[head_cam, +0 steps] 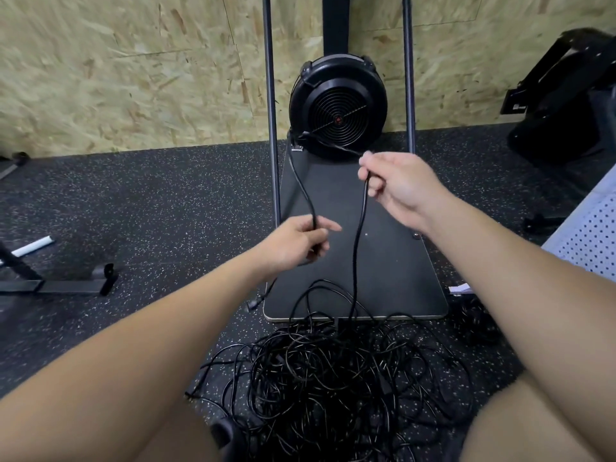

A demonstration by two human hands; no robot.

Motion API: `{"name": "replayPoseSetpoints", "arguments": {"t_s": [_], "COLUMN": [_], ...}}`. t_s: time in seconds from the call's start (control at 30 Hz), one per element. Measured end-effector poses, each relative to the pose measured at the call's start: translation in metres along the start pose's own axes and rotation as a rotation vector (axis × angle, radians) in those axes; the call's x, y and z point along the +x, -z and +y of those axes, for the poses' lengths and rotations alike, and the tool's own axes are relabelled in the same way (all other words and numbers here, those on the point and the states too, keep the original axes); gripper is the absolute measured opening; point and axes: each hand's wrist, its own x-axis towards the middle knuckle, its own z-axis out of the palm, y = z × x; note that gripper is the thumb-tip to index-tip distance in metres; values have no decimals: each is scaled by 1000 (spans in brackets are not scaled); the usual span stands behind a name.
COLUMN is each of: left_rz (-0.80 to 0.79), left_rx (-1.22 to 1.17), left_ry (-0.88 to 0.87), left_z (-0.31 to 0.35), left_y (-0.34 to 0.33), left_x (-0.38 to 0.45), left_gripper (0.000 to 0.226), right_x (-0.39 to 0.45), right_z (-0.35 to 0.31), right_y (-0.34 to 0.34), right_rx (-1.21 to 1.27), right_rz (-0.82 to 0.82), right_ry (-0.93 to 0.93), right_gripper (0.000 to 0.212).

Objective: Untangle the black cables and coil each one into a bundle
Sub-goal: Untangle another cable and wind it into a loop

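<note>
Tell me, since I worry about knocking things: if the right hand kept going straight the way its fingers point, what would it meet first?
Probably the round black fan. The right hand, gripping a black cable, points up and left toward the fan's lower rim, with nothing visible between, though depth is unclear.

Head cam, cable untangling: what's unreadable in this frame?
- Cable count in the tangled pile: strands overlap, head view cannot separate them.
- Whether the strands in the left hand and right hand are one cable: the run is lost against the black fan.
- Pile's near edge: cut off by the frame bottom and both legs.
</note>
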Motion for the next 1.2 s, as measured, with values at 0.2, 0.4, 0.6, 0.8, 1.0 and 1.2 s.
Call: {"name": "replayPoseSetpoints", "arguments": {"t_s": [0.2, 0.4, 0.6, 0.8, 1.0, 1.2], "left_rz": [-164, 101, 127, 142, 166, 242], "left_rx": [2, 4, 51, -29, 11, 542], "left_ry": [-11, -133, -178, -221, -197, -75], "left_z": [-15, -5, 6, 21, 20, -2], "left_y": [-29, -17, 7, 17, 26, 45], "left_x": [-6, 7, 19, 21, 20, 28], "left_gripper": [14, 10, 20, 10, 20, 32], "right_x": [13, 13, -9, -22, -20, -14], "right_z": [-5, 8, 35, 72, 88, 59], "right_y": [7, 12, 2, -20, -34, -33], "right_rx": [341, -171, -730, -809, -851, -778], "right_rz": [157, 94, -343, -628, -547, -280], "right_ry": [-48, -70, -252, -265, -196, -66], "right_gripper": [17, 16, 23, 51, 17, 23]}}
